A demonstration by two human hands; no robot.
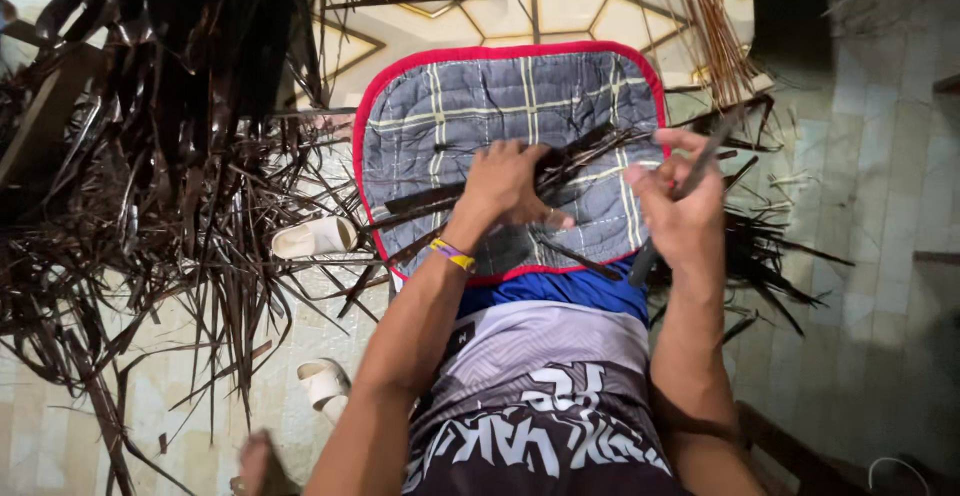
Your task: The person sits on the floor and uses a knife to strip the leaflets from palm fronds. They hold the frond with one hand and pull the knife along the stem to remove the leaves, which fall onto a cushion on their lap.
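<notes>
My left hand [508, 184] is closed around a bunch of dark dried palm leaf strips [580, 151] that lies across a grey checked cushion with a red border [450, 106] on my lap. A yellow band sits on that wrist. To the right, my right hand [678, 211] grips a thin dark tool, likely a knife [700, 161], whose upper end points up and away; the lower end sticks out below the fist. The two hands are a short gap apart over the cushion.
A big heap of dark dried palm leaves [150, 156] covers the floor at left. More dark strips [765, 246] lie right of the cushion, and thin brown ribs [710, 26] at top right. Two white sandals [312, 238] [325, 381] rest on the tiled floor.
</notes>
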